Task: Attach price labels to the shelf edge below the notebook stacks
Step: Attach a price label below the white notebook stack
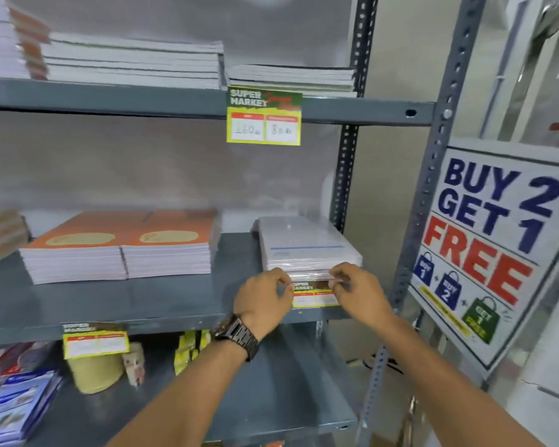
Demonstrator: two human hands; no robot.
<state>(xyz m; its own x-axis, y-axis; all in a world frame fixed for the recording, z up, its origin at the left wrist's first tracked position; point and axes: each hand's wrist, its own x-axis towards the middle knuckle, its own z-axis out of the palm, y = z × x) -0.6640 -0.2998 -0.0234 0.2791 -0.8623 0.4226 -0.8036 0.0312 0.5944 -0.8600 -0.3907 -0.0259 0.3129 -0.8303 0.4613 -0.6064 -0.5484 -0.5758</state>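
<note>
A yellow and green price label [315,295] lies against the front of the middle shelf [162,309], just below a wrapped stack of white notebooks [305,245]. My left hand [262,301] pinches the label's upper left corner. My right hand [360,293] pinches its upper right corner. Both hands sit side by side at the shelf edge, partly covering the label. Two stacks of orange notebooks [123,245] rest further left on the same shelf. Another label [96,340] hangs from that shelf's edge below them. A third label [264,116] hangs from the top shelf edge.
Grey notebook stacks [133,62] fill the top shelf. A twine roll [94,371], yellow packets [189,348] and blue booklets [17,408] sit on the bottom shelf. A "BUY 2 GET 1 FREE" sign [488,253] leans right of the perforated upright [433,175].
</note>
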